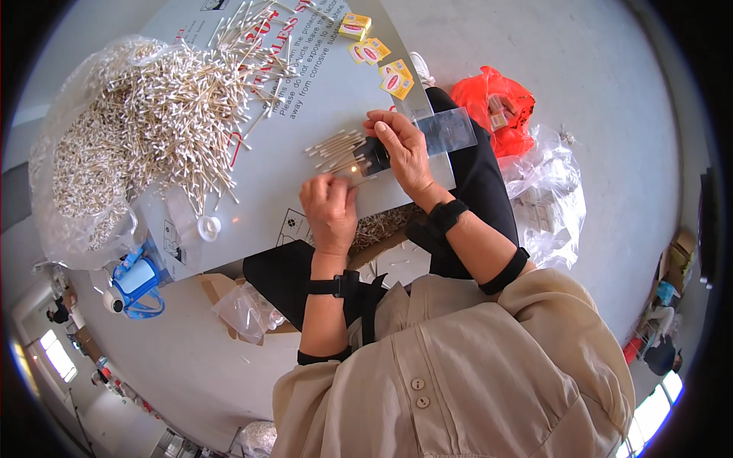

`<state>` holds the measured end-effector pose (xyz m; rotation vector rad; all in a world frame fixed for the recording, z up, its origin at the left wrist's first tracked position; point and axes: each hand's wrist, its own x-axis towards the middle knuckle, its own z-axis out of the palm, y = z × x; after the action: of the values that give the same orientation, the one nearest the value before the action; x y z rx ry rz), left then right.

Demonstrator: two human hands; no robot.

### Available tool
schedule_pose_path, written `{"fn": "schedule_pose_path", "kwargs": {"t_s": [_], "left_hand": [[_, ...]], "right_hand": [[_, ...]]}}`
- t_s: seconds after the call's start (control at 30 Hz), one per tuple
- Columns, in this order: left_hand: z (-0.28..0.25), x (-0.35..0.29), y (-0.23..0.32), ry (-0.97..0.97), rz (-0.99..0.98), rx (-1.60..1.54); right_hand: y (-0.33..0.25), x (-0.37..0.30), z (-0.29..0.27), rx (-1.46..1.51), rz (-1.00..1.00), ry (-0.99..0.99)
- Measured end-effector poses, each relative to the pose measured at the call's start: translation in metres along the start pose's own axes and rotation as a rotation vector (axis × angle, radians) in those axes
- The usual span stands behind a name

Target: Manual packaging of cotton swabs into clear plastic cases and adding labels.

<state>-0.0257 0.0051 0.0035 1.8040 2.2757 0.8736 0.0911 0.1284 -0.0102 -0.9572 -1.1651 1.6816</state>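
Observation:
Several cotton swabs (336, 151) lie side by side on the table between my hands, their ends against a short black piece (376, 156). A flat clear plastic sleeve (452, 131) extends from the black piece past the table edge. My right hand (405, 149) grips the black piece from above, its thumb raised and its fingers partly covering it. Just below the swabs is my left hand (330, 208), with its fingers curled and thumb drawn in. What its fingertips pinch, if anything, is hidden and slightly blurred.
A large heap of cotton swabs (164, 114) spills from a clear bag at left. Yellow printed packets (374, 52) lie at the far edge, a tape roll (208, 227) near the front. Red (495, 103) and clear (546, 198) bags stand right; a blue-white bottle (137, 281) is lower left.

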Motion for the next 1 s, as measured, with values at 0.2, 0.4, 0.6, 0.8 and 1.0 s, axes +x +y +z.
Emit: {"fn": "schedule_pose_path", "kwargs": {"t_s": [0.2, 0.4, 0.6, 0.8, 1.0], "left_hand": [[0.010, 0.026, -0.005, 0.146, -0.079, -0.108], [0.026, 0.044, -0.020, 0.351, -0.299, -0.734], [0.034, 0.049, -0.014, 0.347, -0.391, -1.017], [0.024, 0.047, -0.025, 0.417, -0.407, -1.265], [0.004, 0.031, -0.029, 0.245, -0.305, -0.751]], "right_hand": [[0.006, -0.001, 0.009, -0.081, -0.095, -0.022], [0.013, 0.010, 0.022, -0.067, -0.138, -0.028], [0.014, 0.004, 0.034, -0.105, -0.167, -0.025], [0.014, -0.003, 0.022, -0.074, -0.134, -0.015], [0.008, -0.004, 0.005, 0.110, -0.068, 0.063]]}}
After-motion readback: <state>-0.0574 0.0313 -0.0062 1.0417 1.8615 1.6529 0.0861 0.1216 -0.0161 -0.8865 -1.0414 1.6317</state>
